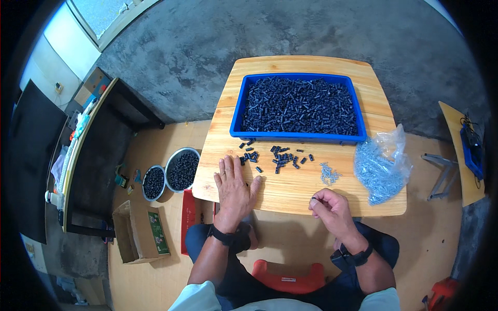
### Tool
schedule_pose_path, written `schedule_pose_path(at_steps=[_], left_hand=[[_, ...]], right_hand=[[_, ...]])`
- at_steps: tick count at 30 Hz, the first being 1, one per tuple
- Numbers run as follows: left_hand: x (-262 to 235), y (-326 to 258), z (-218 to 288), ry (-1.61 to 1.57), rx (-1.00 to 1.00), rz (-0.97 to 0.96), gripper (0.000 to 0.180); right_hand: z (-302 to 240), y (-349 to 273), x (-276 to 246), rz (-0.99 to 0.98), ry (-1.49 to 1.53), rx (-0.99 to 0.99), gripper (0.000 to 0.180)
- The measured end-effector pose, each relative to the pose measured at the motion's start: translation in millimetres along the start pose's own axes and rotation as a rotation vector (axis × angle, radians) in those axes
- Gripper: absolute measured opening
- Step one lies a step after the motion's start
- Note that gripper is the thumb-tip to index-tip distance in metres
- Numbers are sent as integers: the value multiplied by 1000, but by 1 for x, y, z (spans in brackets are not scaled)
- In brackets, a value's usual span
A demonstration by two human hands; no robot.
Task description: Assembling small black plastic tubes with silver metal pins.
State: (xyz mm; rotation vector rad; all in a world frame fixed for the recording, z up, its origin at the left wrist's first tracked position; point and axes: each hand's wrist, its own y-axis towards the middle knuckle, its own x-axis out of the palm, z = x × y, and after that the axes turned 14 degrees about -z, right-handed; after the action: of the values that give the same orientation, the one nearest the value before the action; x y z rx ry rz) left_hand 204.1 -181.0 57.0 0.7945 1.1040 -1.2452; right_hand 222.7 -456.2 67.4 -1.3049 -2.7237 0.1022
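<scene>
Black pieces are lying loose before the blue tray, probably for easy reach; left hand is resting on desk, fingers apart; right hand is pinching a small dark piece.

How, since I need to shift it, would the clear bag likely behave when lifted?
The bag is probably floppy: it looks thin and crumpled. It may feel heavy for its size, given the many metallic-looking pieces inside. Being jumbled, they'd likely shift.
</scene>
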Motion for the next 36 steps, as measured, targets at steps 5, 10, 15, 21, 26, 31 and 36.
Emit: schedule_pose_path(at_steps=[5, 10, 15, 21, 26, 31, 36], left_hand=[[-4, 13, 2, 15, 21, -9, 84], [-6, 30, 3, 47, 39, 17, 83], [-12, 36, 6, 69, 52, 27, 80], [-15, 11, 39, 157, 283, 88, 65], [4, -5, 57, 210, 438, -74, 63], [7, -11, 50, 142, 416, -126, 71], [4, -19, 47, 136, 356, -137, 77]], right_hand=[[4, -2, -2, 6, -2, -25, 10], [3, -2, -2, 8, -16, -29, 10], [7, -2, -4, -31, -44, -25, 10], [8, -4, -6, -23, -73, -18, 10], [6, -2, -1, 12, -75, -30, 14], [6, -4, -2, 33, -74, -49, 14], [7, -5, -4, 18, -96, -48, 14]])
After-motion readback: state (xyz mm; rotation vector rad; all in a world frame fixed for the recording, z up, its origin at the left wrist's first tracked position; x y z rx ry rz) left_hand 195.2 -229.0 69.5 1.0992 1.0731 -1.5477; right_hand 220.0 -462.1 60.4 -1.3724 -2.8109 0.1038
